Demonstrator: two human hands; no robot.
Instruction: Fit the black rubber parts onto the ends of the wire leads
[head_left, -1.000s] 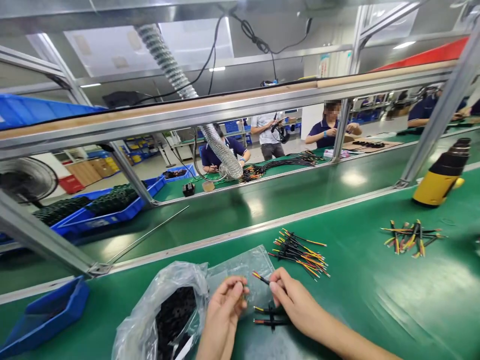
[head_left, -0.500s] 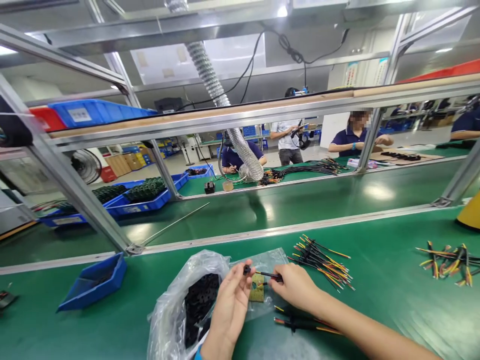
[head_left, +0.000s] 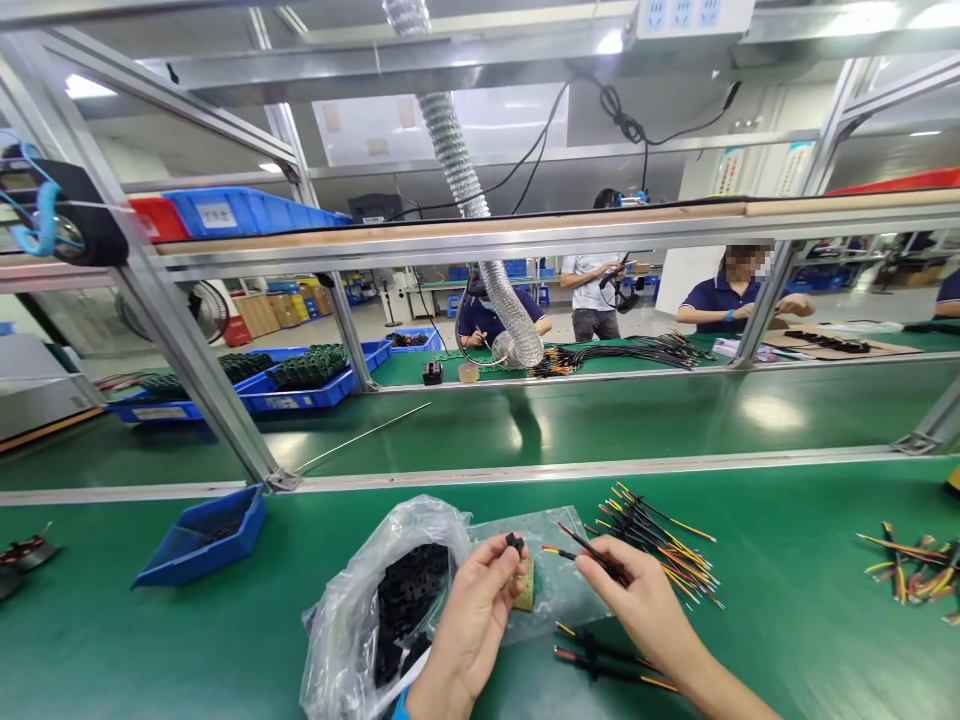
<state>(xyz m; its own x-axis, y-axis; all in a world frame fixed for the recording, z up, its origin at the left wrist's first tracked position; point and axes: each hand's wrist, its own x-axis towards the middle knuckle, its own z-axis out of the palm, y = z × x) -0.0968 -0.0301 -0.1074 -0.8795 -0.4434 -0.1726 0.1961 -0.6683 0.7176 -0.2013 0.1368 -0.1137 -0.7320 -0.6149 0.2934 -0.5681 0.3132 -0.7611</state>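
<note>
My left hand [head_left: 472, 625] pinches a small black connector piece [head_left: 514, 543] between thumb and fingertips. My right hand [head_left: 637, 600] grips a short black wire lead [head_left: 581, 548] with red and yellow tips, its end pointing toward the connector with a small gap between them. Below my hands lie two more leads [head_left: 600, 660] on the green mat. A clear plastic bag [head_left: 375, 600] full of black connector parts sits left of my left hand. A small flat clear bag [head_left: 555, 580] lies under my hands. A pile of similar leads [head_left: 660, 545] lies just right of my right hand.
A blue bin [head_left: 199, 535] sits at the left, another bundle of leads [head_left: 911, 565] at the far right. An aluminium frame post [head_left: 195, 370] and rail cross ahead, beyond a green conveyor [head_left: 600, 415]. Other people work at the far bench, near blue trays [head_left: 300, 385].
The camera view has swung left and down. My hands have drawn slightly apart: the wire end sat against the connector before, and now a gap shows between them.
</note>
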